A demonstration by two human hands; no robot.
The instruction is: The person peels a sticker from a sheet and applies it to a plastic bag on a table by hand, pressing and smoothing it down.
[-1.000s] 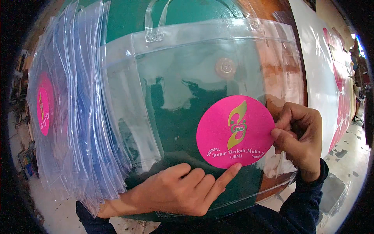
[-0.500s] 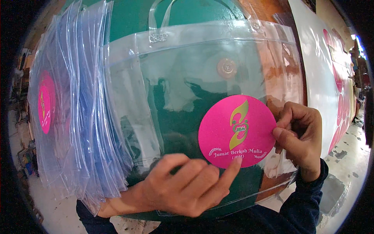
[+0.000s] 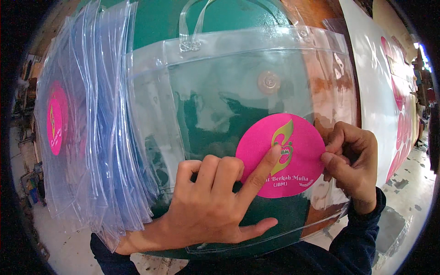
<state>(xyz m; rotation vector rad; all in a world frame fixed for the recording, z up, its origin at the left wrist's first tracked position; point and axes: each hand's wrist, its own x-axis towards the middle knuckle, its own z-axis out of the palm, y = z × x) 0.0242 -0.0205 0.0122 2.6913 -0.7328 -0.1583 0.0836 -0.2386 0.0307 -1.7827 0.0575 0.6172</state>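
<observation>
A round pink sticker [image 3: 305,146] with a green and white design lies over the lower right of a clear plastic bag [image 3: 220,64], which is spread flat with its looped handles at the far side. The outstretched index finger of my left hand [image 3: 206,201] presses on the sticker's middle; its thumb is held out and the other fingers are bent. With thumb and forefinger, my right hand [image 3: 355,160] pinches the sticker's right edge. Whether the sticker's whole underside touches the bag cannot be made out.
To the left is a thick pile of clear plastic bags [image 3: 112,137], with another pink sticker [image 3: 55,123] showing there. The work surface [image 3: 153,20] is green, with brown to its right. Farther right lies a white sheet [image 3: 373,78] bearing pink round prints.
My left hand has moved its index finger from the sticker's lower edge up to its middle, and its thumb has spread out. The right hand keeps its pinch in nearly the same place.
</observation>
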